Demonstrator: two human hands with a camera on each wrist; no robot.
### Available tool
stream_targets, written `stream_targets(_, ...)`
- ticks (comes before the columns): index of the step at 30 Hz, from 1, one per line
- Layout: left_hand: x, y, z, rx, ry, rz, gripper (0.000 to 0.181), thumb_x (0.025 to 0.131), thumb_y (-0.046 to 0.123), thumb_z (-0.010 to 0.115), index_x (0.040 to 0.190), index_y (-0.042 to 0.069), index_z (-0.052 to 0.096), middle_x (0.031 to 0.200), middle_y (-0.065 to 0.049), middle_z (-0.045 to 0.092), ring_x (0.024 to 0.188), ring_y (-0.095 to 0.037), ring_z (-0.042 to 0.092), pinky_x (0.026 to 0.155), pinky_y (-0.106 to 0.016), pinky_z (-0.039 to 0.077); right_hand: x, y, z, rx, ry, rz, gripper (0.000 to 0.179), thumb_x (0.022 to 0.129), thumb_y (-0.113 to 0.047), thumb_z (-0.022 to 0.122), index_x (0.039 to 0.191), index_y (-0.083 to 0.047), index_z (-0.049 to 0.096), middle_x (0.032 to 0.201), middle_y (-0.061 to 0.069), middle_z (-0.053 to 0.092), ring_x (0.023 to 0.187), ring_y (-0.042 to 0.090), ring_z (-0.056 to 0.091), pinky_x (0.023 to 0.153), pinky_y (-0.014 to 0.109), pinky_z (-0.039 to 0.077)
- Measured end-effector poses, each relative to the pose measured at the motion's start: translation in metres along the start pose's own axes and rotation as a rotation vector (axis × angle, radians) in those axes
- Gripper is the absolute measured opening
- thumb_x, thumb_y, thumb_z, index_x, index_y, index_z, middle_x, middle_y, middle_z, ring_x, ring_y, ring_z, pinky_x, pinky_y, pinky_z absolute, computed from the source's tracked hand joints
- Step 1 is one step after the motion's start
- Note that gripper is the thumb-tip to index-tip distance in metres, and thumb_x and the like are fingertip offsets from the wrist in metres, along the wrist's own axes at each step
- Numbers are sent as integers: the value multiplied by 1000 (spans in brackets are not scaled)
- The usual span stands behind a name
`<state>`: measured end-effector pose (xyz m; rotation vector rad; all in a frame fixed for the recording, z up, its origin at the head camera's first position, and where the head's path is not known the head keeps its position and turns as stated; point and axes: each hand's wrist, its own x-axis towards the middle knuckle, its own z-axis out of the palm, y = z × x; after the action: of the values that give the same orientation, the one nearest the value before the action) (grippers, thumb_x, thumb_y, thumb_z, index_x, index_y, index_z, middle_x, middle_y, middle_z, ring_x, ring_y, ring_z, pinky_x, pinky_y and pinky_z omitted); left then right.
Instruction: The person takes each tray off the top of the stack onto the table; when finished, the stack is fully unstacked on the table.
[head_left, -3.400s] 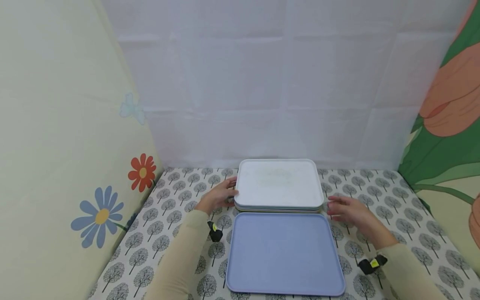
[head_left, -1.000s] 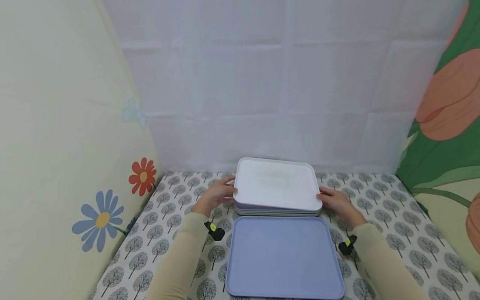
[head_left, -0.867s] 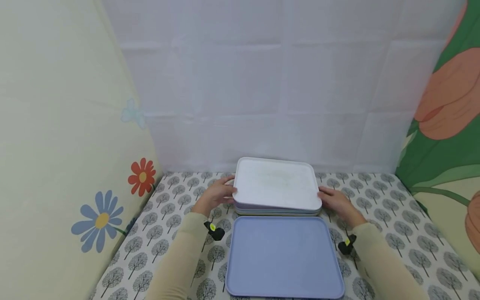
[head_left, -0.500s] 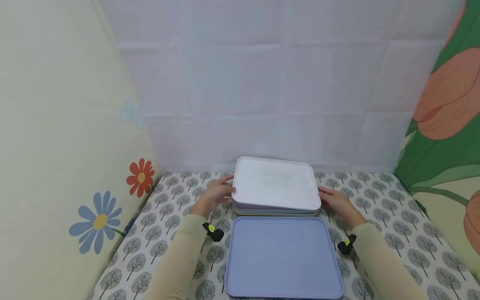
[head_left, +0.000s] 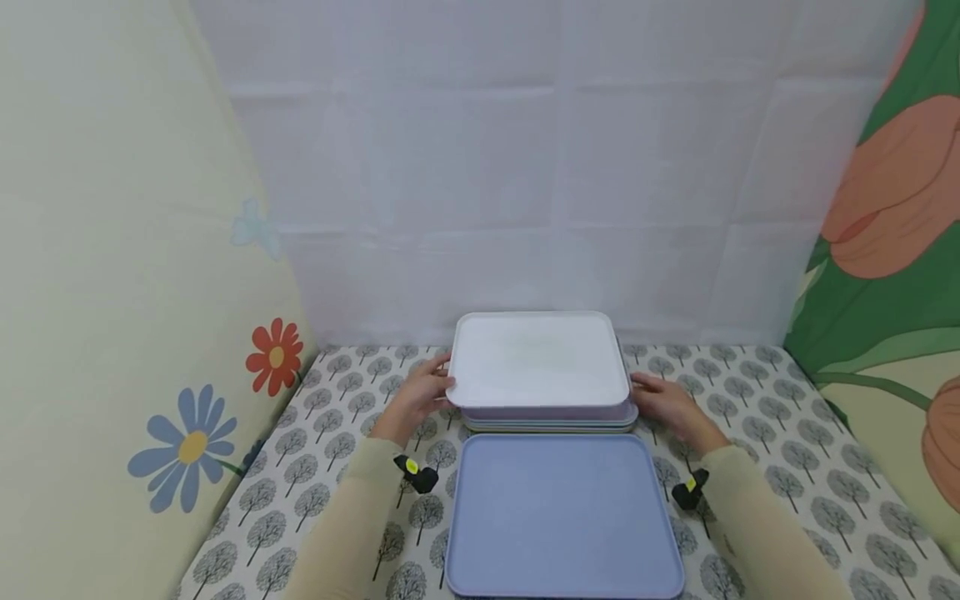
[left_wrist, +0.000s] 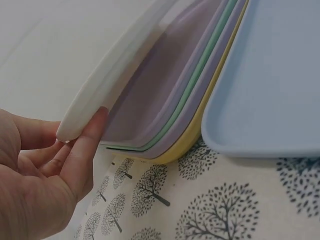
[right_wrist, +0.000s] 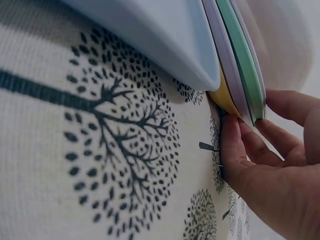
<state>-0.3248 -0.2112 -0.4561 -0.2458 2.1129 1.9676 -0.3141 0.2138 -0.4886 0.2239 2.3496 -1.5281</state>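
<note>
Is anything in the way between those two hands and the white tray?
Nothing visible. The left hand pinches the white tray by its edge; the right hand touches the coloured trays stacked beneath, with no obstacle showing above it.

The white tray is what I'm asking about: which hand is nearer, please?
Left: the left hand pinches the white tray at its left edge, while the right hand holds the stacked trays beneath, at their right side.
</note>
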Motion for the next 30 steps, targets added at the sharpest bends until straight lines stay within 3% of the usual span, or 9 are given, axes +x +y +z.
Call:
stream_targets(4, -2, 3, -9, 0, 21, 2, 61, 103, 4, 51, 159, 19, 34, 141, -17, 52, 96, -19, 64, 78, -31, 59, 1, 1, 0, -18, -1, -2, 68, 98, -30, 65, 157, -12, 36, 156, 22, 40, 142, 42, 40, 116, 55, 34)
stream_targets(15, -13, 4, -42, -24, -24, 40, 62, 106, 4, 46, 163, 18, 23, 150, -21, 40, 99, -18, 62, 80, -30, 59, -2, 1, -1, -6, -18, -12, 67, 100, -28, 63, 158, -10, 35, 156, 23, 39, 141, 42, 42, 115, 53, 37)
stream_targets(21, -20, 1, -62, 27, -11, 53, 63, 106, 7, 47, 163, 20, 22, 150, -20, 39, 97, -14, 62, 79, -27, 58, -2, 3, 1, 15, -21, -51, 65, 101, -24, 61, 157, -7, 34, 156, 25, 38, 141, 41, 43, 115, 51, 38)
stream_targets(30, -28, -5, -89, 36, 11, 62, 62, 106, 7, 47, 163, 16, 22, 134, -13, 47, 94, -12, 63, 80, -29, 59, -5, 2, -1, 38, -28, -71, 65, 101, -21, 62, 157, -4, 33, 156, 26, 38, 142, 41, 42, 115, 50, 38)
